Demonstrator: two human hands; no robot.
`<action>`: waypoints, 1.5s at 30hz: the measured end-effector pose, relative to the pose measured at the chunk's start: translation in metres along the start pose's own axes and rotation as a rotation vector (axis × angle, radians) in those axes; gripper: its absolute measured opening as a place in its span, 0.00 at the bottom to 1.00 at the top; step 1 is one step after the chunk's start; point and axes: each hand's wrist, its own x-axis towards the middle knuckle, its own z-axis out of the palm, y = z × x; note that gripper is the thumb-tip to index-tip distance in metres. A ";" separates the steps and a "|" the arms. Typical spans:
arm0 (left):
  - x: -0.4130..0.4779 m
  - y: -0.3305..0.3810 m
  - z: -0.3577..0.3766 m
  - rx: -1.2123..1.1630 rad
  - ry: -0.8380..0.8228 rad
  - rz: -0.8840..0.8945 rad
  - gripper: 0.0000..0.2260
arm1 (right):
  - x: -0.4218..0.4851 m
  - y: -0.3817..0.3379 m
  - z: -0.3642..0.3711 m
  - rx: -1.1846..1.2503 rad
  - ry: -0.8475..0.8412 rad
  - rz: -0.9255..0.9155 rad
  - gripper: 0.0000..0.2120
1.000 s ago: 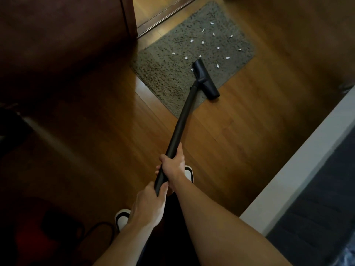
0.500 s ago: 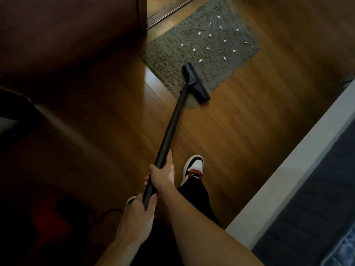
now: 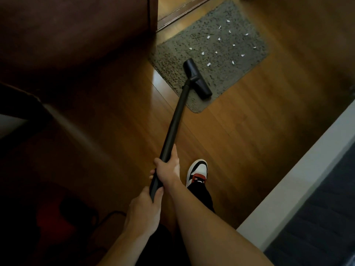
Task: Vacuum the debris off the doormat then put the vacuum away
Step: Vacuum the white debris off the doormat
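Right hand (image 3: pixel 168 167), left hand (image 3: pixel 144 213) both clamped round vacuum wand (image 3: pixel 175 118); floor head (image 3: pixel 197 79) well ahead on doormat (image 3: pixel 221 73).

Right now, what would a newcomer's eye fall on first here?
White scraps scattered over the grey doormat, top centre, stand out first. The black vacuum head sits on the mat's near corner, short of them. Lower centre, the right hand and left hand grip the wand.

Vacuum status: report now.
Both hands grip wand: right hand forward, left hand behind. Vacuum head on doormat near corner. White scraps uncollected beyond it. Nothing seen blocking.
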 end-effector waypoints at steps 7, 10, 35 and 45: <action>0.027 0.051 0.016 0.046 0.024 0.001 0.19 | 0.033 -0.038 -0.031 -0.023 0.001 -0.014 0.39; 0.037 0.076 0.022 0.040 0.035 0.001 0.18 | 0.049 -0.058 -0.047 -0.025 -0.005 -0.013 0.39; 0.089 0.145 0.020 0.005 0.039 -0.028 0.20 | 0.099 -0.131 -0.063 -0.032 0.033 0.000 0.41; 0.057 0.065 -0.038 -0.033 0.005 -0.038 0.19 | 0.047 -0.089 0.013 -0.028 -0.017 0.039 0.39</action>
